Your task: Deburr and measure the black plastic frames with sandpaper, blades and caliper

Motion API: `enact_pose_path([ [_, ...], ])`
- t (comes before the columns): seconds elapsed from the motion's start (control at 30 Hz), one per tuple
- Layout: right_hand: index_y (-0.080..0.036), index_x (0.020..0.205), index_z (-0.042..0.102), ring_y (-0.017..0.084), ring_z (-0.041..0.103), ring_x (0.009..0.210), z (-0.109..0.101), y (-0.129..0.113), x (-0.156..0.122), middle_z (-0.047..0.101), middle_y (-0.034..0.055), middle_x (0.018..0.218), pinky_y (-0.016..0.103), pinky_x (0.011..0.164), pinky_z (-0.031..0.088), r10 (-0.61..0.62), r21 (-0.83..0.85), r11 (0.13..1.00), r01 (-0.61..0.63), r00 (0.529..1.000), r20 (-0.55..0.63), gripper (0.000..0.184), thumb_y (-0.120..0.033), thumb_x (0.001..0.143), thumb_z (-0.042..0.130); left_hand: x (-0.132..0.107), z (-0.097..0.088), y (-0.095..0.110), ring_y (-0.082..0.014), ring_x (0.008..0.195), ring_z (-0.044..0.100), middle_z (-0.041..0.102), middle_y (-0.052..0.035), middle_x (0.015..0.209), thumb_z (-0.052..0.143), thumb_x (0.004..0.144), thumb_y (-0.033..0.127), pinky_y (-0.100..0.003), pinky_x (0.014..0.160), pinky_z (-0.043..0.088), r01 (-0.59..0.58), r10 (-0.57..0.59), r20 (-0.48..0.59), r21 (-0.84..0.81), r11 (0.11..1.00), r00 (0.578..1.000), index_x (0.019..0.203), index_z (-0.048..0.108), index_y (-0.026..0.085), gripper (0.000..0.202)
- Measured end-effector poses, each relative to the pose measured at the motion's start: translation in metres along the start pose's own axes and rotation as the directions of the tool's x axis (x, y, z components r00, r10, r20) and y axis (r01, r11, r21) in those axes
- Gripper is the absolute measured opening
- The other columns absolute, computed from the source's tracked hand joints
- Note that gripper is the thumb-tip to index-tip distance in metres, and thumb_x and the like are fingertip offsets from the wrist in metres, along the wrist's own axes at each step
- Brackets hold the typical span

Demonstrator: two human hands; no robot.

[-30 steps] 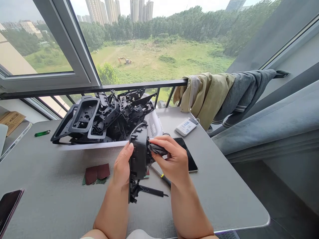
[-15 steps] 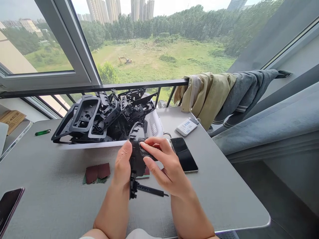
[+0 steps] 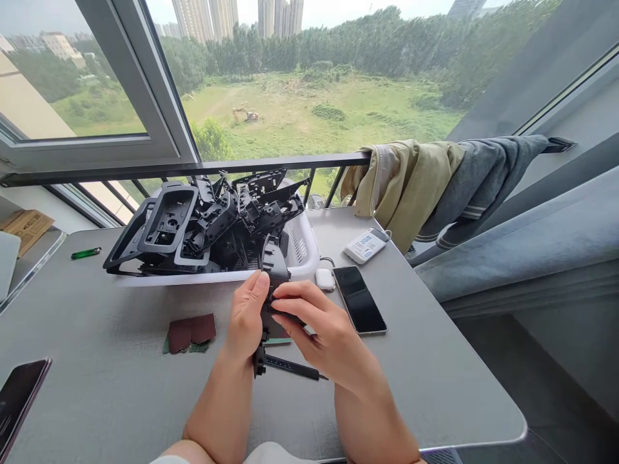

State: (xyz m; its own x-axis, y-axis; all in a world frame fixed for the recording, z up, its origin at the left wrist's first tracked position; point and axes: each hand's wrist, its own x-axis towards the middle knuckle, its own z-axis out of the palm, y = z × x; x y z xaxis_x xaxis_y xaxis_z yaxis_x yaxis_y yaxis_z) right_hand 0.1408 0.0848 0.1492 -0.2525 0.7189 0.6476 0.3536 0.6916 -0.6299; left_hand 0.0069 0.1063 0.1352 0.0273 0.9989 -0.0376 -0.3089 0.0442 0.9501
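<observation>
- L hand [image 3: 246,309]: forearm up from bottom of frame, wrist bent, fingers [image 3: 254,290] upright & closed on L side of black plastic part [image 3: 275,270], gripping it.
- R hand [image 3: 322,332]: forearm in from lower R, wrist angled in, back of hand up, fingers [image 3: 300,303] stretched L across part, closed on small dark piece [image 3: 285,314]. Piece mostly hidden, can't tell what it is.
- Part: held roughly upright between both hands, top sticking out above fingers, thin black arm [image 3: 289,367] jutting out below them, toward R.
- White basket [image 3: 304,254]: just beyond fingers, heaped w/ black plastic parts [image 3: 207,225].
- Sandpaper sheets [image 3: 191,333]: on bench [image 3: 97,399], L of fingers.
- Black phone [image 3: 360,308]: R of fingers; white earbud case [image 3: 325,279] just beyond it, near basket.
- White box w/ printed label [image 3: 366,245]: farther back R of fingers.
- Green lighter [image 3: 86,253]: far L of fingers, near bench's back edge.
- 2nd phone [image 3: 17,399]: bench's L edge, well L of fingers.
- Tan jacket [image 3: 406,187] & grey jacket [image 3: 483,180]: hung over rail [image 3: 290,161], beyond & R of fingers.
</observation>
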Motion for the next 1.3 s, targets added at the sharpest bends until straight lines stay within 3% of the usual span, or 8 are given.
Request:
enact_pose_path([
  [0.17,-0.021,0.099,0.065,0.018,0.066,0.092,0.003,0.001,0.003,0.068,0.0075,0.099,0.031,0.08,0.058,-0.006,-0.08,0.997,-0.008,0.984,-0.175,0.02,-0.005,0.089,0.058,0.001,-0.002,-0.005,-0.0076,0.057,0.034,0.037,0.0046,0.063,0.062,0.085,0.054,-0.021,0.052,0.032,0.005,-0.005,0.049,0.005,1.0,0.999,0.065,0.043,0.018,0.045],
  [0.37,-0.024,0.096,0.067,0.018,0.067,0.091,-0.001,0.004,0.005,0.068,0.0052,0.099,0.033,0.082,0.059,0.041,-0.169,0.979,-0.11,0.928,-0.37,0.022,-0.004,0.086,0.063,0.002,0.002,-0.007,-0.0079,0.051,0.033,0.038,0.0049,0.059,0.065,0.081,0.055,-0.021,0.046,0.031,0.045,-0.041,0.058,-0.075,0.996,0.997,0.065,0.046,0.018,0.044],
  [0.6,-0.023,0.097,0.067,0.017,0.066,0.09,0.006,0.005,0.007,0.067,0.0055,0.099,0.033,0.082,0.058,0.031,-0.132,0.987,-0.089,0.92,-0.391,0.023,-0.003,0.086,0.063,-0.002,0.001,-0.009,-0.0094,0.053,0.033,0.036,0.0045,0.058,0.064,0.082,0.055,-0.023,0.049,0.03,0.012,-0.016,0.074,0.045,0.999,0.997,0.065,0.05,0.019,0.043],
  [0.8,-0.022,0.098,0.067,0.017,0.067,0.09,0.004,0.004,0.006,0.068,0.0063,0.098,0.03,0.079,0.058,0.005,-0.073,0.997,-0.022,0.974,-0.225,0.02,-0.005,0.087,0.063,0.0,0.002,-0.008,-0.0102,0.06,0.03,0.035,0.0039,0.064,0.054,0.089,0.056,-0.023,0.055,0.03,-0.077,0.071,0.052,0.122,0.99,0.996,0.065,0.044,0.019,0.046],
  [1.1,-0.021,0.095,0.066,0.017,0.067,0.09,-0.005,0.004,0.004,0.069,0.0063,0.097,0.029,0.078,0.059,0.077,-0.045,0.996,-0.082,0.991,-0.114,0.016,-0.007,0.088,0.062,0.004,0.007,-0.006,-0.0087,0.056,0.027,0.03,0.005,0.06,0.061,0.086,0.048,-0.021,0.049,0.028,-0.011,0.011,0.011,0.052,0.999,1.0,0.061,0.043,0.018,0.043],
  [1.3,-0.023,0.093,0.068,0.018,0.068,0.087,-0.005,0.003,0.005,0.069,0.005,0.096,0.033,0.08,0.059,0.134,-0.151,0.968,-0.202,0.919,-0.37,0.014,-0.011,0.088,0.063,0.001,0.009,-0.005,-0.0085,0.051,0.032,0.036,0.005,0.056,0.06,0.084,0.056,-0.02,0.044,0.028,0.064,-0.063,-0.025,0.054,0.996,0.998,0.062,0.045,0.019,0.045],
])
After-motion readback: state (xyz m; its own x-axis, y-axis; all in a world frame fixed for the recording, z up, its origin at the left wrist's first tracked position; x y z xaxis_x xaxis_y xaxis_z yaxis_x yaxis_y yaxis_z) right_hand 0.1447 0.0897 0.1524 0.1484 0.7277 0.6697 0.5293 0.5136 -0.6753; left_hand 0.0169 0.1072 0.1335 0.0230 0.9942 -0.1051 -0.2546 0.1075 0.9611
